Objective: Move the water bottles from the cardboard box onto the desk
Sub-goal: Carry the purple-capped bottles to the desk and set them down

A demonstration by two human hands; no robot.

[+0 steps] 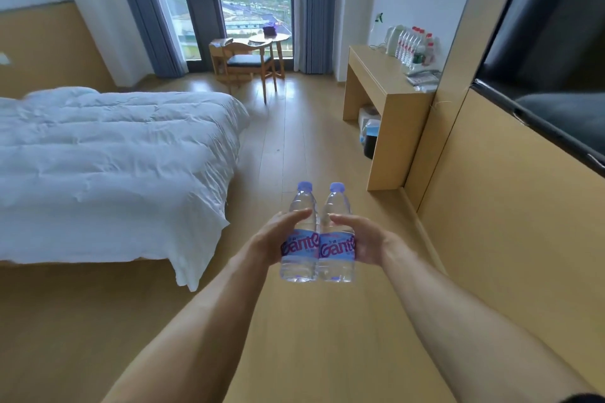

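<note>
Two clear water bottles with purple caps and blue labels are held upright side by side above the wooden floor. My left hand (273, 239) grips the left bottle (300, 239); my right hand (363, 240) grips the right bottle (336, 240). The two bottles touch each other. The wooden desk (376, 75) stands ahead on the right against the wall, well beyond the hands. Several red-capped water bottles (412, 46) stand in a row at the desk's far end. The cardboard box is not in view.
A bed with a white duvet (108, 154) fills the left. A chair (248, 62) and a round table (270, 39) stand by the window. A kettle (393, 38) and a phone (422, 77) sit on the desk; a black bin (370, 141) stands under it. A dark TV (556, 59) hangs at right.
</note>
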